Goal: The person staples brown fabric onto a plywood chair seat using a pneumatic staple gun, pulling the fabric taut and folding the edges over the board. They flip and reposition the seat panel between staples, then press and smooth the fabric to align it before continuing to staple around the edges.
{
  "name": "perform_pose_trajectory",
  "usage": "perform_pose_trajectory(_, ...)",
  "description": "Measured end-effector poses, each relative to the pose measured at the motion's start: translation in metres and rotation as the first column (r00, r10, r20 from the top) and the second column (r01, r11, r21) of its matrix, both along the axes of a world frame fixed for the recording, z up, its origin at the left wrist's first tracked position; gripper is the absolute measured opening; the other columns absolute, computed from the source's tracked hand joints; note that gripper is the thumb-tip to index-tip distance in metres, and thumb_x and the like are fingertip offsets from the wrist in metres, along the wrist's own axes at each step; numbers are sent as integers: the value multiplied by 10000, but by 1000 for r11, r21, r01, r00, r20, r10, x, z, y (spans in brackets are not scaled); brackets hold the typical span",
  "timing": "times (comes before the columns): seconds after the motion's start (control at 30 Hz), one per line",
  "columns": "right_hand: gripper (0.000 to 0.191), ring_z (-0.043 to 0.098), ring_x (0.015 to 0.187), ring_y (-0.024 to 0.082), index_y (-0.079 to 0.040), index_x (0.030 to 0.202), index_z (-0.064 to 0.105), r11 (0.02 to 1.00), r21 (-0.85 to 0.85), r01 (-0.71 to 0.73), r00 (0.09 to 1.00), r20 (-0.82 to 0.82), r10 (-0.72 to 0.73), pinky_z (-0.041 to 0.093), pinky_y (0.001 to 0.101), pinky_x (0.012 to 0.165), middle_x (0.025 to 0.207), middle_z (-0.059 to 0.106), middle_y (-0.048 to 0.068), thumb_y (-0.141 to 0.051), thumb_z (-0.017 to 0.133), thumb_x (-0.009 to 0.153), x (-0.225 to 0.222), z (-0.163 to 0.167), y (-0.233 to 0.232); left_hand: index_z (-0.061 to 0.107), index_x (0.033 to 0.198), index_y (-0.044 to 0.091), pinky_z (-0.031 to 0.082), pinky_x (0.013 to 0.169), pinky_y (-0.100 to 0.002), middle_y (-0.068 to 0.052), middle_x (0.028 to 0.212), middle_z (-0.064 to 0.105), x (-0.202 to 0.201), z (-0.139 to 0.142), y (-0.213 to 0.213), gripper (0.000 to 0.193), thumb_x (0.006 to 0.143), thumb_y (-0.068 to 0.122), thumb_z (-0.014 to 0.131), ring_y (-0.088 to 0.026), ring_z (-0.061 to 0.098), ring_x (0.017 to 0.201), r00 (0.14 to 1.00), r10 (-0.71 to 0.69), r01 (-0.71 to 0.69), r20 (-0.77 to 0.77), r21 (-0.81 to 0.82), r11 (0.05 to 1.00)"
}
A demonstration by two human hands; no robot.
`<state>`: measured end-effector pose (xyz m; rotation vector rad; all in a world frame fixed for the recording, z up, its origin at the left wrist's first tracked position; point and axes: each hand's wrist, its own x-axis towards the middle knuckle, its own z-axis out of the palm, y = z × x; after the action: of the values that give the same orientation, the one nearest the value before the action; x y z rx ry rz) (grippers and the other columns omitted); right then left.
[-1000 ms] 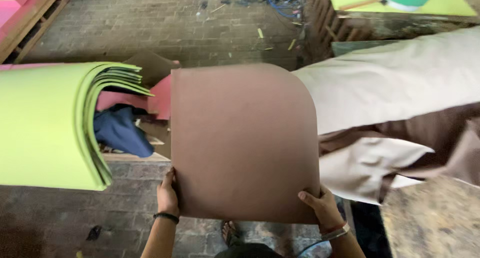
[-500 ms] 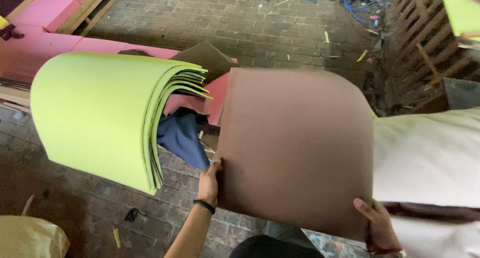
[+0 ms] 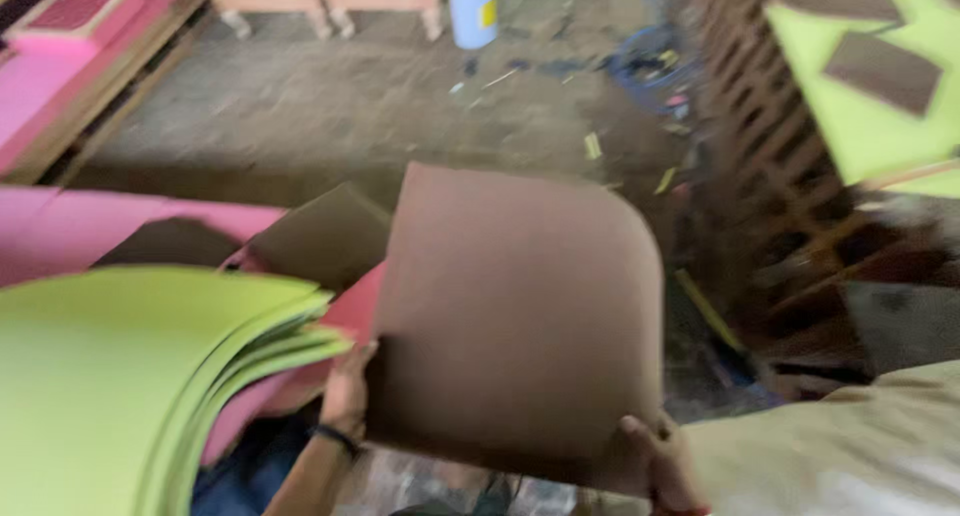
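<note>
Above the brick floor, left hand and right hand clasp the lower corners of a brown, bendy, seemingly light foam sheet.

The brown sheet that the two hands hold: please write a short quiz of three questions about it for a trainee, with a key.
1. True or false: only one hand holds the brown sheet.
2. Which lies directly to the left of the left hand? A) a stack of curved green sheets B) a white bucket C) a brick wall
3. Fill in: the right hand grips the sheet at its lower ____ corner.

Key: 1. False; both hands hold its lower edge. 2. A. 3. right.
</note>
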<state>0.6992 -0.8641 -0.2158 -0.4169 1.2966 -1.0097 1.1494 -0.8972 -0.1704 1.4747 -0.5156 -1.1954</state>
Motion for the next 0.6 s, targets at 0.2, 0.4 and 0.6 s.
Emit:
perform_pose_trajectory(0.2, 866, 705, 1088, 342, 13, 1448, 507, 993, -69, 93, 983, -151, -103, 561, 477, 932, 1230, 713, 236, -252, 841, 694, -18, -33, -81, 627, 1318, -64, 437, 1089, -417, -186, 1281, 697, -15, 16, -144, 529, 1009, 351, 518, -302, 646, 1182, 987, -154, 146, 47, 142, 979)
perform_pose_trajectory(0.4, 1039, 640, 1241, 304, 11, 1459, 417, 931, -359, 65, 960, -230, -156, 455, 437, 1071, 1319, 679, 192, -275, 941, 609, -17, -68, -170, 569, 1434, -24, 374, 1150, -501, -242, 1434, 606, -33, -3, -322, 582, 1032, 381, 454, -371, 562, 1301, 962, -271, 270, -31, 242, 932)
perform_pose_trajectory(0.6, 1028, 689, 1209, 349, 26, 1447, 457, 906, -243, 346, 883, -240, -402, 488, 468, 1075, 1272, 725, 234, -209, 943, 573, -4, -50, -270, 574, 1445, -81, 421, 1123, -531, -236, 1440, 620, -63, -44, -520, 649, 1011, 397, 506, -407, 585, 1292, 894, -441, 446, -78, 245, 861)
